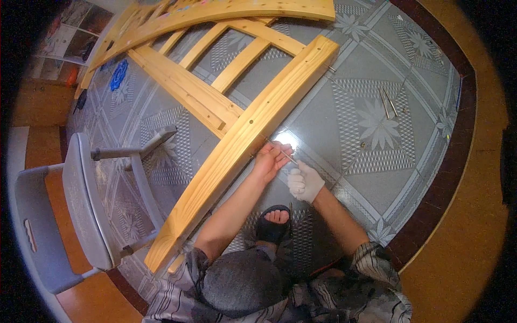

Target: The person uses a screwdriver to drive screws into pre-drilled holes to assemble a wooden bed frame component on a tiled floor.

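A thick wooden post [258,116] runs diagonally before me, joined to a slatted wooden frame [183,89]. A thin metal rod [288,156] meets the post's near side. My bare left hand [269,160] is at the post's edge, palm turned up, its fingers curled around the rod. My right hand [305,182], in a white glove, is closed on the rod's outer end, which its fingers partly hide. Another metal pin [331,69] sticks out near the post's far end.
Several loose metal rods [388,103] and a small metal part [363,145] lie on the patterned tile floor [371,188] at right. A grey folding chair [89,199] stands at left. Beyond the frame lies a blue item [118,75]. A curved wooden board [215,15] spans the top.
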Demonstrator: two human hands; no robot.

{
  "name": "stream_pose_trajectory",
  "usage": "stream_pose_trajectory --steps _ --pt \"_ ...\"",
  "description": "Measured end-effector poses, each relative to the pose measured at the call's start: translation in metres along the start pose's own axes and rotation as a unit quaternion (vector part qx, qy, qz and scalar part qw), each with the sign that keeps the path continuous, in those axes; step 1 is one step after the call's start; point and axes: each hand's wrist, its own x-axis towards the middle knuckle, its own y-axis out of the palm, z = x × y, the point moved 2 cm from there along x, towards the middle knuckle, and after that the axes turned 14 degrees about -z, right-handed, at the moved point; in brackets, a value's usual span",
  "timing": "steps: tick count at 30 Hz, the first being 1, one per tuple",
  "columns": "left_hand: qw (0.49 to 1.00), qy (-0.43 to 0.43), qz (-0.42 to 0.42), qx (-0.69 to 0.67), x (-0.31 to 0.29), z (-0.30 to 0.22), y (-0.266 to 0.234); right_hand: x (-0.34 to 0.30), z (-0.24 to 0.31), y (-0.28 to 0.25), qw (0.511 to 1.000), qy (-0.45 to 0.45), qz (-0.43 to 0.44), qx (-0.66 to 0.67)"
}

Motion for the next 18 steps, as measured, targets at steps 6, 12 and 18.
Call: stream_pose_trajectory --steps 6,12,18 --pt "0.997 -0.019 -0.023 0.068 -0.009 -0.006 0.005 -0.021 0.017 0.012 0.549 -0.528 -0.281 -0.584" --pt "0.999 -0.028 -0.031 0.025 -0.003 -0.002 0.005 -0.022 0.022 0.003 0.474 -0.552 -0.249 -0.639" --pt "1.000 -0.013 -0.013 -0.009 0.000 -0.002 0.005 -0.014 0.002 0.010 0.994 -0.011 -0.006 -0.111"
